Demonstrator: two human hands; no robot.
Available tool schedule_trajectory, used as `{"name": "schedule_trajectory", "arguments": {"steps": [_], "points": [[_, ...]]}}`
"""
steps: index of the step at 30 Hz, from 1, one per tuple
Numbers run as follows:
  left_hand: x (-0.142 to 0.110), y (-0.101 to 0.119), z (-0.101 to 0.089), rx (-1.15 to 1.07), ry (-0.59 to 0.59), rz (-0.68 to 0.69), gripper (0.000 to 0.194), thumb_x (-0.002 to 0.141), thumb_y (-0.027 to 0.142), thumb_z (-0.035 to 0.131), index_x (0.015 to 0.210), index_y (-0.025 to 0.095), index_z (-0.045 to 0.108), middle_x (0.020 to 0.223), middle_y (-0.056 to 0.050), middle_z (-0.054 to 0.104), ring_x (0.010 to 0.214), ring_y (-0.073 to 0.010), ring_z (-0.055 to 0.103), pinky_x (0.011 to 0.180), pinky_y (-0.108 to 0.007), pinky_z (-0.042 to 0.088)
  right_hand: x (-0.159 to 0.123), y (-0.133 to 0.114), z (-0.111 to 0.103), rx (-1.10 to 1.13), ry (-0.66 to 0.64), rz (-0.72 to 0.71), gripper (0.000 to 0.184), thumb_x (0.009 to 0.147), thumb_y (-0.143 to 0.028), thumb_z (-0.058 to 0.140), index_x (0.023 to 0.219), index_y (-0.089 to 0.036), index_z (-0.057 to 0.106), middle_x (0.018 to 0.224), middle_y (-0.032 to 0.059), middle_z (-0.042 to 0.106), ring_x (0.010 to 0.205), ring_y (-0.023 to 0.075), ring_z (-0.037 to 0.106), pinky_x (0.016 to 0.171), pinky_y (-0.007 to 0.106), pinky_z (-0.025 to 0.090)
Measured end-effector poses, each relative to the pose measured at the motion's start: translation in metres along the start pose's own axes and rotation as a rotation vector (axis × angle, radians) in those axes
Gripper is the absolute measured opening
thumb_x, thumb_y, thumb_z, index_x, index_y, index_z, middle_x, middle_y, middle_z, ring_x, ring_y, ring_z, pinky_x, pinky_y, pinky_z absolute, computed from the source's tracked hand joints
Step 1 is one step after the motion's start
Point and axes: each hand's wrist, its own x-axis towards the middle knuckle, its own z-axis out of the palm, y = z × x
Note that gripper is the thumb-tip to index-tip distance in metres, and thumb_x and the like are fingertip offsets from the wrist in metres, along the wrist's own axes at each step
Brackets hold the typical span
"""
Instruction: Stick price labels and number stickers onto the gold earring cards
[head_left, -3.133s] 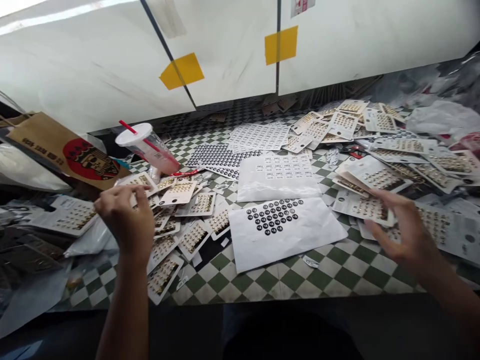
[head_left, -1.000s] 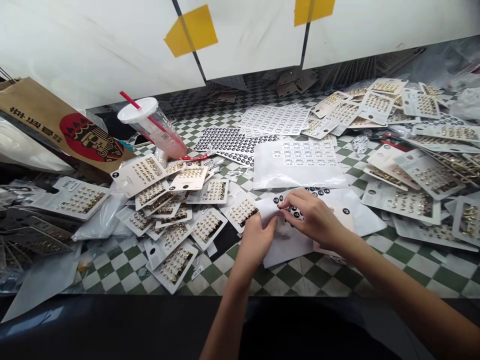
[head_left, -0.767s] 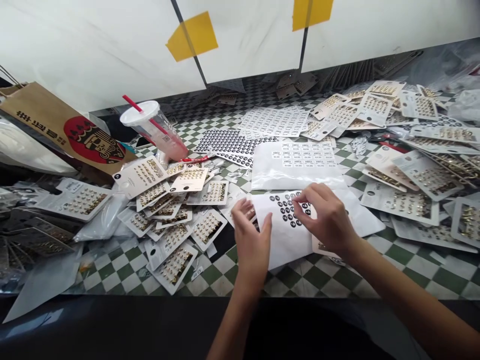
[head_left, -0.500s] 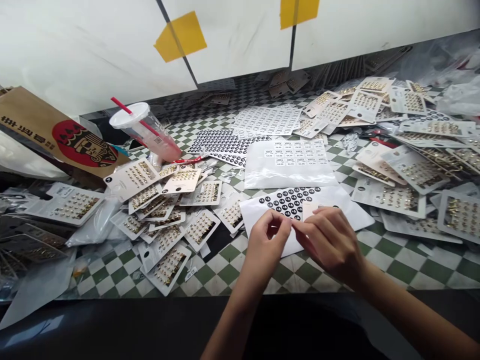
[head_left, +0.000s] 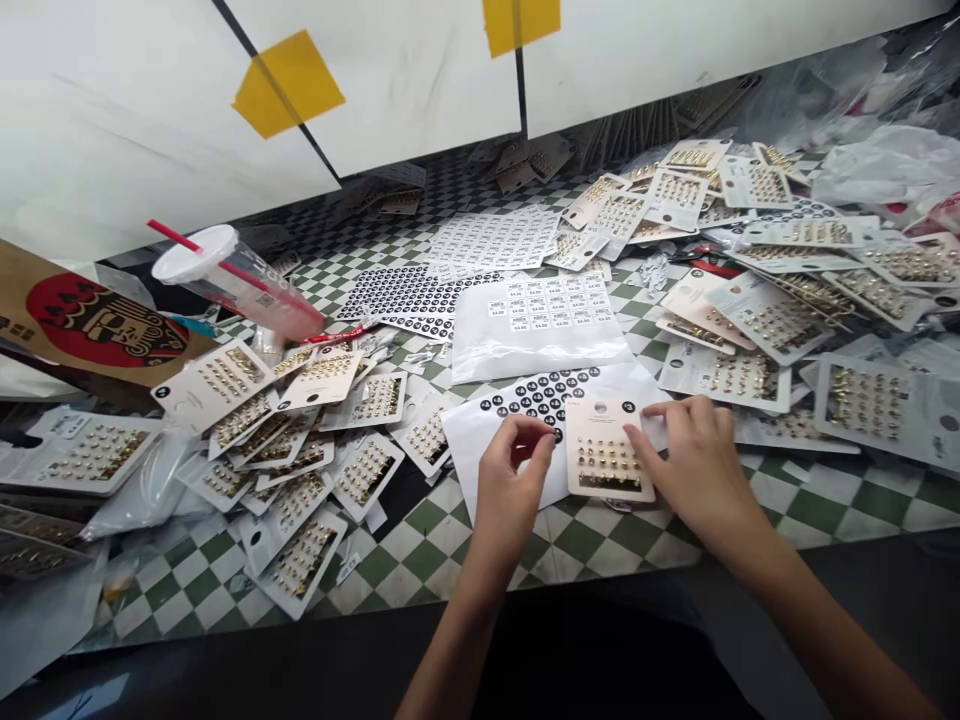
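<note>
Printed prices: the white labels on the sheet in the clear plastic sleeve (head_left: 540, 320) read "4.00" after a small currency sign. The loose white sheet (head_left: 491, 243) carries similar rows of labels, too small to read. The black round stickers (head_left: 544, 395) bear white marks, illegible. The stud card (head_left: 609, 450) has a black dot at its top corner, its mark unclear. Dark characters on the paper bag (head_left: 97, 335) cannot be read.

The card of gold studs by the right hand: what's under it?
Under the card of gold studs lies a white sheet of black round labels; the part beneath the card is hidden.
</note>
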Motion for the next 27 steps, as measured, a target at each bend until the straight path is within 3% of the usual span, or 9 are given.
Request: {"name": "schedule_trajectory", "arguments": {"steps": [5, 9, 12, 16, 21, 27], "points": [[0.008, 0.008, 0.011, 0.079, -0.047, 0.119, 0.005, 0.083, 0.022, 0.057, 0.081, 0.018, 0.059, 0.093, -0.004, 0.058, 0.092, -0.0152, 0.056, 0.076, -0.024, 0.046, 0.008, -0.001, 0.01, 0.289, -0.087, 0.153, 0.021, 0.076, -0.039, 0.061, 0.083, -0.02, 0.054, 0.083, 0.0099, 0.054, 0.081, 0.0276, 0.047, 0.071, 0.046, 0.044], [0.012, 0.019, 0.019, 0.151, -0.101, 0.147, 0.006, 0.083, 0.018, 0.056, 0.08, 0.018, 0.061, 0.083, -0.002, 0.062, 0.079, -0.0127, 0.057, 0.072, -0.023, 0.044, 0.015, -0.018, -0.005, 0.854, -0.306, 0.358, 0.017, 0.079, -0.036, 0.059, 0.084, -0.021, 0.052, 0.073, 0.0015, 0.053, 0.065, 0.017, 0.051, 0.061, 0.033, 0.046], [0.012, 0.026, 0.023, 0.184, -0.124, 0.172, 0.006, 0.084, 0.019, 0.056, 0.085, 0.019, 0.062, 0.082, -0.001, 0.063, 0.073, -0.012, 0.055, 0.067, -0.022, 0.042, 0.014, -0.027, -0.018, 1.115, -0.421, 0.359, 0.017, 0.082, -0.035, 0.057, 0.09, -0.021, 0.055, 0.076, 0.0013, 0.055, 0.069, 0.0159, 0.054, 0.066, 0.031, 0.047], [0.01, 0.027, 0.026, 0.164, -0.107, 0.157, 0.019, 0.082, 0.018, 0.058, 0.101, 0.022, 0.055, 0.076, 0.002, 0.061, 0.065, -0.0101, 0.052, 0.064, -0.022, 0.041, 0.01, -0.03, -0.027, 1.146, -0.434, 0.359, 0.017, 0.084, -0.032, 0.056, 0.097, -0.022, 0.058, 0.08, 0.0017, 0.058, 0.073, 0.0165, 0.055, 0.071, 0.031, 0.048], [0.009, 0.027, 0.029, 0.08, -0.086, 0.093, 0.025, 0.079, 0.017, 0.063, 0.096, 0.02, 0.046, 0.076, 0.002, 0.062, 0.068, -0.0103, 0.057, 0.066, -0.022, 0.043, 0.007, -0.033, -0.033, 1.094, -0.387, 0.304, 0.016, 0.086, -0.031, 0.055, 0.098, -0.022, 0.06, 0.079, 0.002, 0.059, 0.073, 0.0169, 0.056, 0.065, 0.028, 0.047], [0.009, 0.029, 0.029, 0.122, -0.091, 0.123, 0.023, 0.079, 0.016, 0.063, 0.095, 0.02, 0.046, 0.076, 0.001, 0.062, 0.077, -0.0129, 0.06, 0.074, -0.025, 0.044, 0.006, -0.036, -0.038, 1.044, -0.36, 0.245, 0.012, 0.086, -0.027, 0.055, 0.096, -0.022, 0.059, 0.078, 0.0021, 0.058, 0.073, 0.0168, 0.057, 0.063, 0.028, 0.047]]}}
